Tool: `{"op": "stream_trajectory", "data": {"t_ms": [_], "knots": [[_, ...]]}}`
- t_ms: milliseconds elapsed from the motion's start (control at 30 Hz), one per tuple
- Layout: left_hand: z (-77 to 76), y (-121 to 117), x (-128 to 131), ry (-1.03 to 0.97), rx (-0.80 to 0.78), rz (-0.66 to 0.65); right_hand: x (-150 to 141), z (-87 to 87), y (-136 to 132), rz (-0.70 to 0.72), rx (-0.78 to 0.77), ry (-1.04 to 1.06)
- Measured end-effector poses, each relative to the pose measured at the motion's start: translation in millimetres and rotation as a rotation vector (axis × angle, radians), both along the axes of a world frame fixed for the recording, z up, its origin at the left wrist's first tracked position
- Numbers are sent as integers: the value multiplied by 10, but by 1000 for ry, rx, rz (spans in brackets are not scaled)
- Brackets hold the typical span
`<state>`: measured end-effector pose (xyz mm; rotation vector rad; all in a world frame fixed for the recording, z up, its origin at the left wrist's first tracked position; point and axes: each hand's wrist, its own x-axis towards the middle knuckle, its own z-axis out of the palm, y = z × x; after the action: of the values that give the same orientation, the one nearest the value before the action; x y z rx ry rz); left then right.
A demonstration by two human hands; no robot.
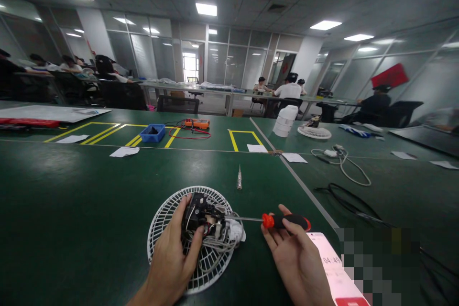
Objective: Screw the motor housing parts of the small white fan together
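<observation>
My left hand (175,248) is closed around a black fan motor housing (195,210), which rests on a round white fan grille (158,229). Between the fingers and thumb of my right hand (296,248) is a screwdriver (287,221) with a red and black handle. Its shaft points left, and the tip reaches the motor's side, where the exact contact is hidden. A coiled grey power cord (218,247) with a white plug (235,231) lies on the grille beside the motor. Farther up the green table (89,201) lies a small clear-handled screwdriver (239,179).
A lit phone (333,267) lies by my right wrist. Beyond are a blue bin (152,134), an orange multimeter (197,123), a white container (285,122) and another fan grille (314,132). Cables (351,203) lie at the right. Several people sit at far tables.
</observation>
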<state>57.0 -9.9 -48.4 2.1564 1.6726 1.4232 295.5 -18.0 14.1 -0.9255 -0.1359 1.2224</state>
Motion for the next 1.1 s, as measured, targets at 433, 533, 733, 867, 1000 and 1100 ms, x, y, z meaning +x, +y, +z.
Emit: {"op": "stream_trajectory", "data": {"t_ms": [433, 533, 733, 867, 1000, 1100], "knots": [[-30, -12, -18, -6, 0, 3, -27, 39, -26, -36, 22, 65], [-21, -2, -11, -8, 0, 0, -28, 10, -15, -53, -9, 20], [-1, 1, -2, 7, 33, 12, -20, -10, 0, -47, -19, -2], [2, -8, -3, -1, 8, 13, -12, 27, -2, -53, 4, 29], [0, -5, -4, -7, 3, 9, 2, 28, 5, -50, 21, 28], [1, 1, -1, -3, 1, 8, -9, 0, 12, -71, 18, 12]]}}
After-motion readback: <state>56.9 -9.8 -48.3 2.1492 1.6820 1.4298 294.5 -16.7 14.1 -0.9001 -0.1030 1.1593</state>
